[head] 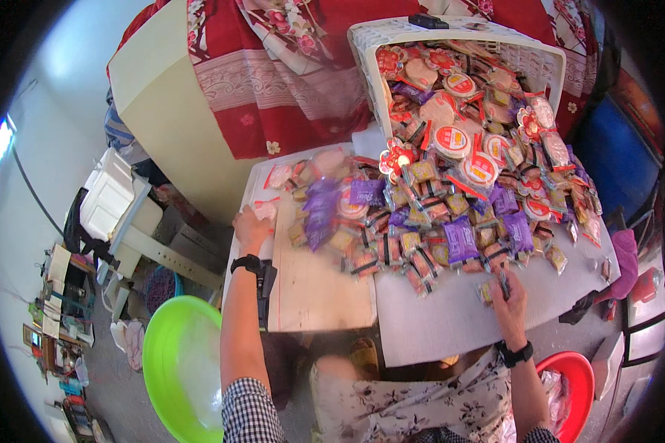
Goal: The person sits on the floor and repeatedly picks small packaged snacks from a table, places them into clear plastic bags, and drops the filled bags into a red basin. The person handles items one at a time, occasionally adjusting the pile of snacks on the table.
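My left hand (251, 228) is at the left side of the table, its fingers against a small clear-and-red wrapped snack (266, 209); whether they grip it is unclear. My right hand (509, 302) holds small wrapped snacks (485, 292) near the front edge, below the pile. Between and beyond the hands spreads a heap of packets: purple wrapped snacks (460, 240), pink-and-black wrapped pieces (389, 249), yellowish wrapped squares (423, 170) and round packets with red-and-white labels (451, 141). The heap spills from a tipped white plastic basket (368, 72).
The table has a wooden board (321, 304) and a pale cover (421, 326). A green basin (160, 354) stands low at the left, a red basin (584, 382) with clear plastic at the lower right. A red floral cloth (227, 77) hangs behind. A black object (428, 21) rests on the basket.
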Demonstrator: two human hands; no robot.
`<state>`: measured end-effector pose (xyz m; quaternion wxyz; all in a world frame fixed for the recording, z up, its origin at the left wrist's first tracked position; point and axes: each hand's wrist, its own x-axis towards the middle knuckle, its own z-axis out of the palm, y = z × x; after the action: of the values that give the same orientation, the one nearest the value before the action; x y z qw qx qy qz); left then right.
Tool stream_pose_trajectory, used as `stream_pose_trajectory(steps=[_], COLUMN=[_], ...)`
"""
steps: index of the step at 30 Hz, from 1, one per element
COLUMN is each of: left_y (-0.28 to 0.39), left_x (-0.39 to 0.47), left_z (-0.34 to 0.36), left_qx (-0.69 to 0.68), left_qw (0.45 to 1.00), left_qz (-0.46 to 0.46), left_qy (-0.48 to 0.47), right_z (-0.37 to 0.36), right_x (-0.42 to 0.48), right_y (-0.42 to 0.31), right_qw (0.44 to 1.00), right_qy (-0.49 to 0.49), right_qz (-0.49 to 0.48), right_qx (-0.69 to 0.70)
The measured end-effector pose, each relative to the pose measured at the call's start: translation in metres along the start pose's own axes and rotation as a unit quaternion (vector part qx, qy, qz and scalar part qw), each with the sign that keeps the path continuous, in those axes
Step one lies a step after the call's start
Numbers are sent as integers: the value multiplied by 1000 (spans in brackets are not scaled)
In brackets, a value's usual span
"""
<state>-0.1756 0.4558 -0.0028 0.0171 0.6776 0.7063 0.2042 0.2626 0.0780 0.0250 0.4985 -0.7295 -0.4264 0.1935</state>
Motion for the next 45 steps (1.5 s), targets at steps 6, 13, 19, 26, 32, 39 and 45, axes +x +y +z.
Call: stream_pose_trajectory(steps=[6,13,19,26,32,39,45], left_y=[5,5,-17,15,66,78,78], left_x=[37,45,43,23,-10,98,139], left_z=[13,2,11,-27,-46,31,83], left_qx=[44,25,-115,-431,-416,-255,-98], left_qw=[986,979,992,883,856,957,980], left_qz=[-16,15,-20,-119,69,98,22], left_qy=[-163,-200,-45,-144,-298,-94,-174], right_z=[0,0,1,-1,3,0,-1], right_x=[-1,0,0,0,2,2,2], right_y=[-4,-3,-5,-6,-8,-14,-13], right_qw=[1000,1000,999,1000,999,999,997], right_qy=[-18,-17,-10,-28,-29,-30,-40], right_qz=[-9,-9,-19,0,15,8,35], right_qx=[-5,-9,-23,2,27,-26,-47])
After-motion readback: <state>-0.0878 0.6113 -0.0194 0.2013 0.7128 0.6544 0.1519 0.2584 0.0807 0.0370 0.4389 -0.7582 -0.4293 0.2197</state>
